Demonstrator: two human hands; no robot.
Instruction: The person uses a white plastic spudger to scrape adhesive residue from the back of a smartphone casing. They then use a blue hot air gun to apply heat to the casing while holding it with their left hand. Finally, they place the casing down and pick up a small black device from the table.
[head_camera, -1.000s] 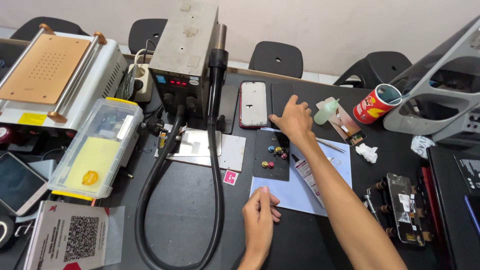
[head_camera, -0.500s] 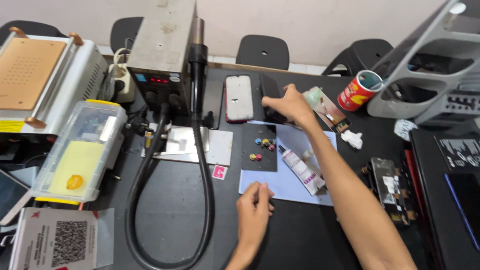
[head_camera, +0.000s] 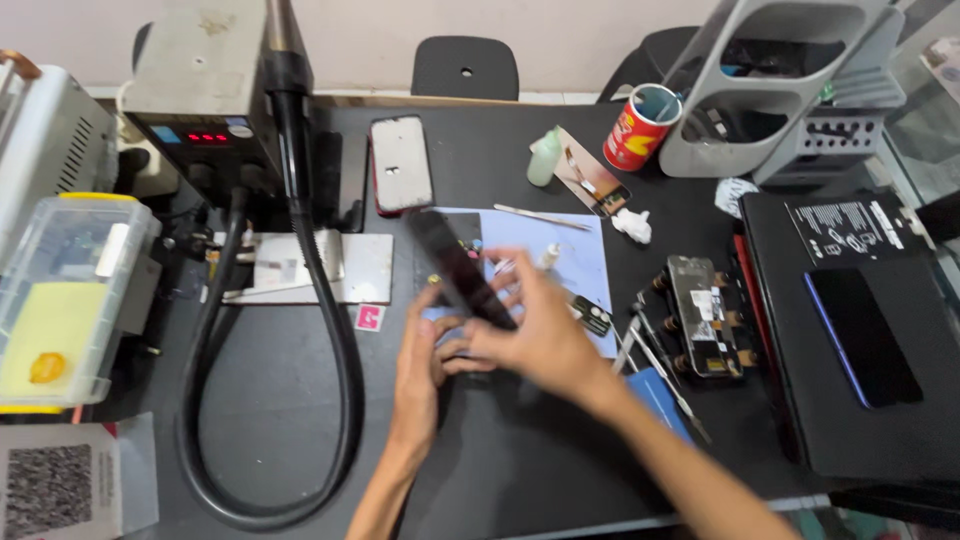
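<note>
Head view: both hands, right (head_camera: 540, 335), left (head_camera: 425, 350), grip tilted dark phone (head_camera: 460, 270).

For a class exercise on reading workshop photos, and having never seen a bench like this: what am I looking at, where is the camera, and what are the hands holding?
The camera sits on the person's head, looking down at a dark workbench. The right hand and left hand together hold a thin black panel, blurred by motion. Nearby lie a phone in a red case, an opened phone in a clamp, tweezers, a red can, a grey machine with a thick black hose, and a black phone on a dark mat.
</note>
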